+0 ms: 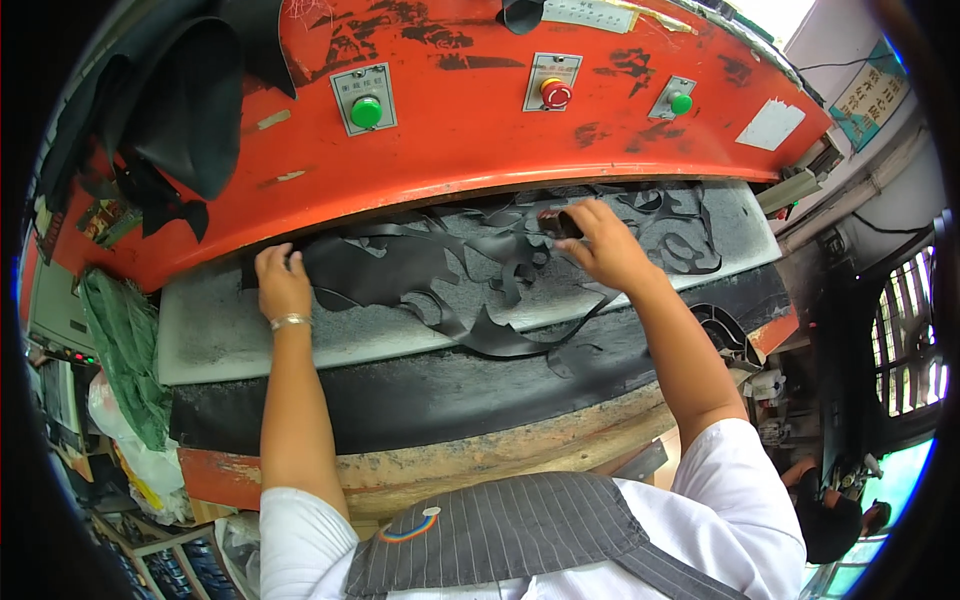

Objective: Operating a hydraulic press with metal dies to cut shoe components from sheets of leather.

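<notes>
A black leather-like sheet (385, 268), cut into ragged pieces with holes, lies across the pale grey cutting board (215, 335). At its left end my left hand (284, 288) is closed, fingers bent down on the sheet's edge; the fingertips are partly hidden. Toward the right of the board, my right hand (606, 246) grips a small dark cutting die (560, 224) with a reddish end, held over the scraps. Thin curved offcuts (690, 225) lie to the right of that hand, and one long strip (510, 342) hangs over the board's front edge.
Behind the board rises an orange press (450, 130) with two green buttons (366, 112) and a red one (556, 94). Black sheets (190, 110) hang at its left. Another curved die (728, 335) rests at the front right. A person (832, 515) is at the far right.
</notes>
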Available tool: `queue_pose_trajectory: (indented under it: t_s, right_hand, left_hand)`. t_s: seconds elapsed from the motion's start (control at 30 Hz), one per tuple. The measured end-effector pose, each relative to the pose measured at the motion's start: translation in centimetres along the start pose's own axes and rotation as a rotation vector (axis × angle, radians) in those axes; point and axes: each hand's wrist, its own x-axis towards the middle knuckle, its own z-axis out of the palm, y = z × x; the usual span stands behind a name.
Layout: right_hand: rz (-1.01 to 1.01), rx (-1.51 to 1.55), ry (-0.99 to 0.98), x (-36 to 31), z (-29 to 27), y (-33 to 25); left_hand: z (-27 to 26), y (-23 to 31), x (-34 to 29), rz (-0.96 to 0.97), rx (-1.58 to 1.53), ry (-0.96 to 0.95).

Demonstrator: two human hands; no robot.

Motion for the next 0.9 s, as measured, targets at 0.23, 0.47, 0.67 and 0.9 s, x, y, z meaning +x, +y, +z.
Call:
queue_pose_trajectory:
  t_s: [0.23,0.47,0.67,0.9]
  right_hand:
    - [-0.235,-0.01,-0.223,0.0,5.8,-4.8]
    - [0.147,-0.192,-0.087,0.8,7.8,-0.3]
    - [0.365,0.094,0.059,0.7,4.3,1.4]
    - [-0.098,0.324,-0.188,-0.1,6.4,-5.0]
  left_hand:
    - [-1.7,14.4,-8.6,0.319,-0.223,-0.893]
    - [0.3,15.0,-9.6,0.322,-0.167,-1.008]
    - [1.9,15.7,-7.8,0.174,-0.149,-0.888]
    - [3.1,13.2,-6.9,0.207,-0.37,-0.878]
